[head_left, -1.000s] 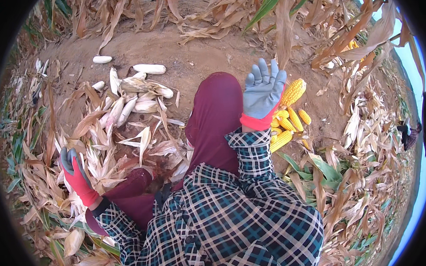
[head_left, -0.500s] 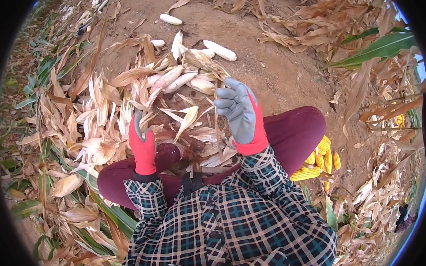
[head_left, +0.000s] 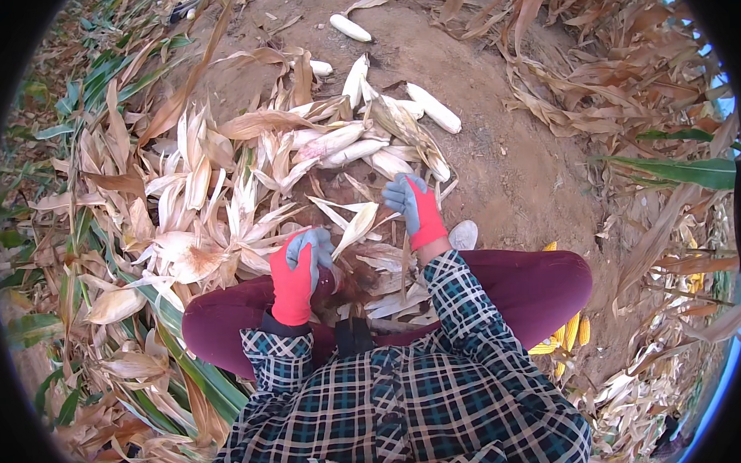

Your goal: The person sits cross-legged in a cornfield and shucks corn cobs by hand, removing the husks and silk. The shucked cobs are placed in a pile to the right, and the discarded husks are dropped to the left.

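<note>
Both my hands wear grey-palmed red gloves and are above my crossed legs. My left hand [head_left: 301, 265] is over my left shin with its fingers curled together; what they hold, if anything, is hidden. My right hand [head_left: 412, 204], closed with bent fingers, is just below the near end of a husked-looking ear of corn [head_left: 388, 163]; I cannot tell whether it touches it. Between my hands lies a loose pale husk [head_left: 357, 228]. Beyond them is a pile of corn ears still in dry husks [head_left: 331, 141], with a brownish husked ear [head_left: 412, 136] on its right side.
Bare white ears [head_left: 434, 108] lie at the pile's far right, and another white ear [head_left: 350, 28] lies farther off on brown soil [head_left: 498, 158]. Dry husks [head_left: 188, 254] heap on my left. Yellow corn ears [head_left: 571, 332] lie beside my right knee. Dry stalks and leaves [head_left: 602, 93] edge the right.
The view has shifted, so the scene sits farther right. My left hand has moved inward and curled its fingers. My right hand has lowered, its raised, spread fingers now bent closed.
</note>
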Motion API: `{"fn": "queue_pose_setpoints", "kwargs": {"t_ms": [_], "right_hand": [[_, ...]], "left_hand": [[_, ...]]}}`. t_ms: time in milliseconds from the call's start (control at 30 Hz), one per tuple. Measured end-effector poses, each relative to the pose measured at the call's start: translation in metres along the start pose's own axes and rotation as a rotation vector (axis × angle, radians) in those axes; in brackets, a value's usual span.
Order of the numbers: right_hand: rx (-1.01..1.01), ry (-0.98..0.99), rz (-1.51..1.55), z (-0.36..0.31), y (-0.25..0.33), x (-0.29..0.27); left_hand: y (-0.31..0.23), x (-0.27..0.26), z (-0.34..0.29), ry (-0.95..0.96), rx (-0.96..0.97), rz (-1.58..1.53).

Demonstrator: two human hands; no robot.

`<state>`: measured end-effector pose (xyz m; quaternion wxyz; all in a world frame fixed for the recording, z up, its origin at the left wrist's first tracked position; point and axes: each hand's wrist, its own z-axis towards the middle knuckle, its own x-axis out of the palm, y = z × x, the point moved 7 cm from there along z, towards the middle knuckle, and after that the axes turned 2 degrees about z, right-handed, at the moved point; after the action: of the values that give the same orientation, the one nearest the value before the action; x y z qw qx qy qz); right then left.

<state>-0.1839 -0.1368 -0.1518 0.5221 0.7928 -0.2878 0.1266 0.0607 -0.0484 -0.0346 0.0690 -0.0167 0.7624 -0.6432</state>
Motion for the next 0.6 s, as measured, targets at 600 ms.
{"fn": "queue_pose_setpoints", "kwargs": {"t_ms": [600], "right_hand": [[0.239, -0.703, -1.408, 0.18, 0.011, -0.145]], "left_hand": [[0.011, 0.019, 0.04, 0.032, -0.041, -0.065]]}}
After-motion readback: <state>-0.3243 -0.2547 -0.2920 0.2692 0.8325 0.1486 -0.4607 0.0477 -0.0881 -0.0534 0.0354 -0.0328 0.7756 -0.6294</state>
